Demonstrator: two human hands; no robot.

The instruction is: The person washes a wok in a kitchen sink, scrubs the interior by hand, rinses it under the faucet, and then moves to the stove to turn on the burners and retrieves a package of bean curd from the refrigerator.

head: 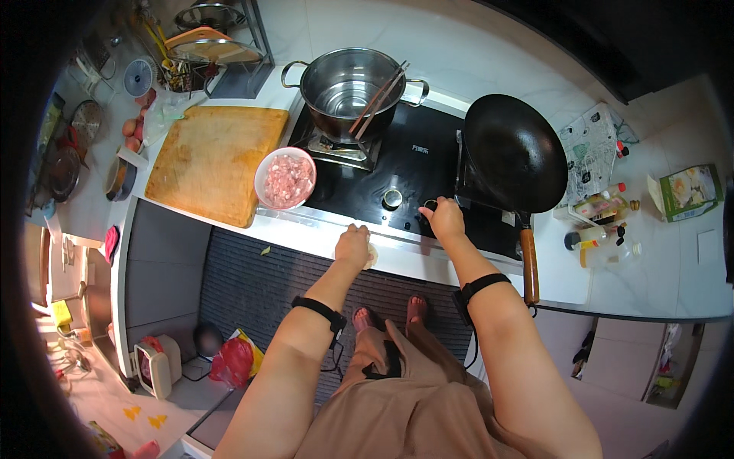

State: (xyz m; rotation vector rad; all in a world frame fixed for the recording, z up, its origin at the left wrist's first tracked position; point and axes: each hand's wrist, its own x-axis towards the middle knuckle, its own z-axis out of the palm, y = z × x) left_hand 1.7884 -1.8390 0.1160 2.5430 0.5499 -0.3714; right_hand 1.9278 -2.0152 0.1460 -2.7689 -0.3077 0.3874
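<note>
My right hand [444,218] has its fingers on a round stove knob [429,205] at the front of the black gas stove [421,166]. Beside it is a second knob [392,199]. My left hand [352,245] is at the counter's front edge, fingers curled over a small pale round thing [372,256] that it mostly hides. A black wok [513,152] with a wooden handle sits on the right burner. On the left burner stands a steel pot [352,86], a pair of chopsticks [381,103] resting across its rim. A bowl of minced meat [285,178] stands left of the stove.
A wooden cutting board [212,160] lies left of the bowl. Sauce bottles [596,236] and a green food packet [691,192] are on the right counter. The wok's wooden handle [530,267] juts over the front edge. A rack with pot lids [215,51] stands at the back left.
</note>
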